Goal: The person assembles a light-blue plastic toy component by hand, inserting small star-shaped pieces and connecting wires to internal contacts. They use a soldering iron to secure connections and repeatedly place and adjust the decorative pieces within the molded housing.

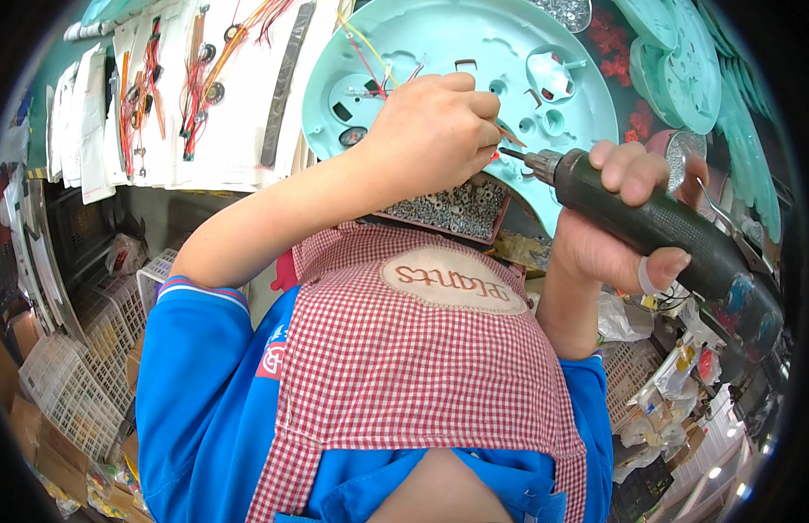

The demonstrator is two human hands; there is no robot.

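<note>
Above one turquoise plastic shell (592, 109), set just beyond the apron (404, 366), the fingers of the left hand (448, 131) are curled together; whether anything is pinched cannot be told. One electric screwdriver (683, 227) is clamped in the right hand (626, 205), tilted presumably so its bit (512, 153) is aimed toward the left. One fastener tray (502, 218) is kept close, likely for short reach. At least three round speakers (214, 92) are counted on white sheets (239, 131).
</note>
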